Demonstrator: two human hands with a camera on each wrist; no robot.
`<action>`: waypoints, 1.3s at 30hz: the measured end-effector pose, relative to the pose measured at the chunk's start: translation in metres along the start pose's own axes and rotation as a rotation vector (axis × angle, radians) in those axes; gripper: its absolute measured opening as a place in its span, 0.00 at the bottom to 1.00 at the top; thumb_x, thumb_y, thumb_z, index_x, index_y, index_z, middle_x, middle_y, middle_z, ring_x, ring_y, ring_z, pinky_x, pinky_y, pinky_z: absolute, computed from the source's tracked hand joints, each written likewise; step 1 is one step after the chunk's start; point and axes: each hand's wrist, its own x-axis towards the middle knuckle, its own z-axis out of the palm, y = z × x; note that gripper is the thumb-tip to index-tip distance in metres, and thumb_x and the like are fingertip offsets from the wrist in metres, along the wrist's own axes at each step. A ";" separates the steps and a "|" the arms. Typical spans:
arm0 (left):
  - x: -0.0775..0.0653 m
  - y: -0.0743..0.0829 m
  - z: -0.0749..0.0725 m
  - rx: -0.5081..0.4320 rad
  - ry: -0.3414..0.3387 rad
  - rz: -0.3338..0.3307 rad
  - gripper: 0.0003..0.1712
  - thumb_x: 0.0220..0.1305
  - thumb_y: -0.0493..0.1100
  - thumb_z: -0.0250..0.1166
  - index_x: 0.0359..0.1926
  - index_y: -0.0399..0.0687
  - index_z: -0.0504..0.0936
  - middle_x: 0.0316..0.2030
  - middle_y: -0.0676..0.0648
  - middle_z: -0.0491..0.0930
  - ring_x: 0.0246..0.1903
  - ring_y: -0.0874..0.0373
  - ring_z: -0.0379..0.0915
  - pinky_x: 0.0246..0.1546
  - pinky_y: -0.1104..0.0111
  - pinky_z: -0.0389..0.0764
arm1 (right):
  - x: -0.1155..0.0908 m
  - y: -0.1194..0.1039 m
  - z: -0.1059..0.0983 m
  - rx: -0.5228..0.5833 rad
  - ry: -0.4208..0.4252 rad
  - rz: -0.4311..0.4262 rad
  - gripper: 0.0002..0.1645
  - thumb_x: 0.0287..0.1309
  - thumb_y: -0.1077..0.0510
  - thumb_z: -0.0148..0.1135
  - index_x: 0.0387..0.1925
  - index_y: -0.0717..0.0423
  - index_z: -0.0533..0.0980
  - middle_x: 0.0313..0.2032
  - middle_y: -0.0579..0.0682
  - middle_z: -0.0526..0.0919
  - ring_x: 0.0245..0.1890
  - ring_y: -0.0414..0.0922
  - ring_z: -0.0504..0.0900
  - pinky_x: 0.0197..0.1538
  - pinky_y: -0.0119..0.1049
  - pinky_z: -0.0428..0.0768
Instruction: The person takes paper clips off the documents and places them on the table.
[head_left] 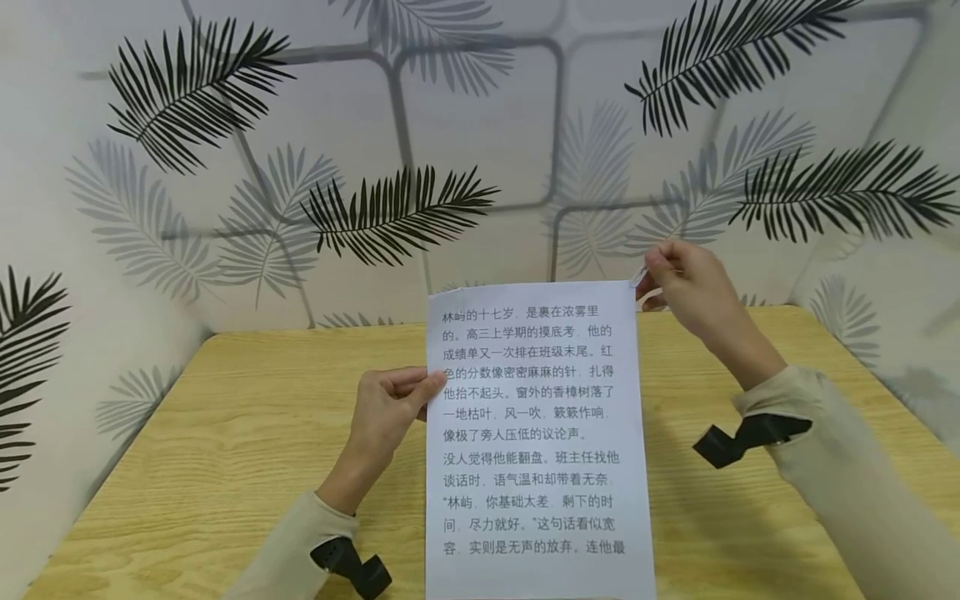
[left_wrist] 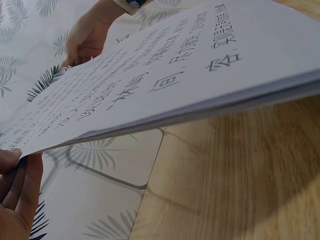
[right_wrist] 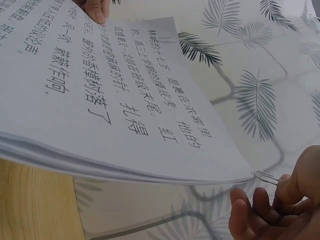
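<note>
A stack of printed paper sheets [head_left: 540,450] with dark Chinese text stands upright, facing me, over the table. My left hand [head_left: 386,417] pinches its left edge between thumb and fingers, a little above mid-height. At the top right corner sits a pale wire paper clip [right_wrist: 265,177], its inner end at the paper. My right hand [head_left: 697,287] pinches the clip's outer end, with the other fingers loosely bent below it. Several layers show along the stack's edge in the left wrist view, where the left hand's fingers [left_wrist: 27,187] lie behind the paper.
Below the sheets spreads a light wood-grain table [head_left: 247,433]. A pale wall [head_left: 487,117] with leaf patterns rises behind its far edge. Black wrist devices sit on the left sleeve [head_left: 288,546] and the right sleeve [head_left: 847,467].
</note>
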 end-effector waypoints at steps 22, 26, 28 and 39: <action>-0.001 -0.003 -0.002 -0.015 0.009 0.014 0.09 0.63 0.32 0.64 0.40 0.27 0.84 0.29 0.34 0.85 0.20 0.57 0.82 0.27 0.67 0.83 | -0.046 0.079 -0.023 -0.284 -0.131 0.057 0.20 0.76 0.55 0.40 0.41 0.70 0.72 0.30 0.54 0.81 0.29 0.35 0.78 0.33 0.28 0.77; -0.001 -0.002 -0.002 -0.021 0.010 0.008 0.09 0.63 0.32 0.65 0.40 0.27 0.84 0.29 0.34 0.85 0.20 0.57 0.82 0.27 0.68 0.83 | -0.060 0.093 -0.025 -0.338 -0.153 0.080 0.21 0.76 0.54 0.41 0.40 0.68 0.73 0.29 0.53 0.81 0.30 0.43 0.79 0.31 0.33 0.74; 0.000 -0.002 -0.002 -0.024 0.008 0.007 0.09 0.63 0.32 0.65 0.40 0.27 0.84 0.30 0.34 0.85 0.20 0.56 0.82 0.27 0.68 0.83 | -0.066 0.099 -0.025 -0.355 -0.167 0.095 0.21 0.76 0.54 0.40 0.40 0.68 0.73 0.30 0.53 0.81 0.31 0.46 0.79 0.31 0.34 0.73; 0.000 -0.001 0.000 -0.034 0.004 0.019 0.09 0.63 0.32 0.65 0.40 0.27 0.84 0.29 0.34 0.85 0.20 0.56 0.82 0.27 0.65 0.84 | -0.083 0.122 -0.018 -0.383 -0.293 0.160 0.19 0.75 0.55 0.42 0.39 0.68 0.73 0.30 0.54 0.77 0.27 0.45 0.68 0.27 0.36 0.68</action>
